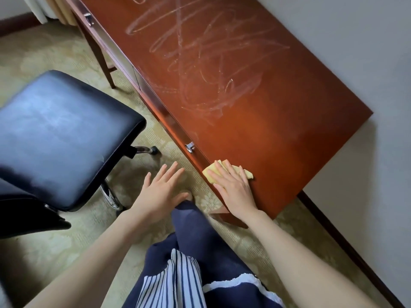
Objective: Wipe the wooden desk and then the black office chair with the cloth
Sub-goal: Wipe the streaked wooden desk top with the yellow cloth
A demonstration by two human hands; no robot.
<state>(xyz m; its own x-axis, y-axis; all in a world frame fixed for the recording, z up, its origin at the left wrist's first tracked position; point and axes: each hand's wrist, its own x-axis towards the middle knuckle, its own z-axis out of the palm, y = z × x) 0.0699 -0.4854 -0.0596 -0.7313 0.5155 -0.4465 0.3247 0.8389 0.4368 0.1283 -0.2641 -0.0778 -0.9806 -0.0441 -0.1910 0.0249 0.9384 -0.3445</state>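
Head view, looking down.

- Right fingers: straight and spread, pressing flat on the yellow cloth. No grip, just palm and finger weight. The cloth sticks out ahead of the fingertips and on both sides.
- The cloth sits on the table right at its front edge, near the end corner closest to me. A metal drawer handle is just ahead and left of these fingers, on the table's front face.
- Left fingers: open, splayed, holding nothing. They hover over the carpet just off the table's front edge.
- Pale swirled wipe marks cover the top well ahead of the right fingers. The wood directly ahead and to their right looks plain.
- The black chair is off to the left of the left fingers, apart from the table, seat facing up.

Judgement: this is the table step, working the near end, and the chair is not yet begun. The next move needs steady flat pressure, sweeping the cloth right and forward across the unmarked patch. It must keep the cloth from slipping over the edge, then shift left to the seat.
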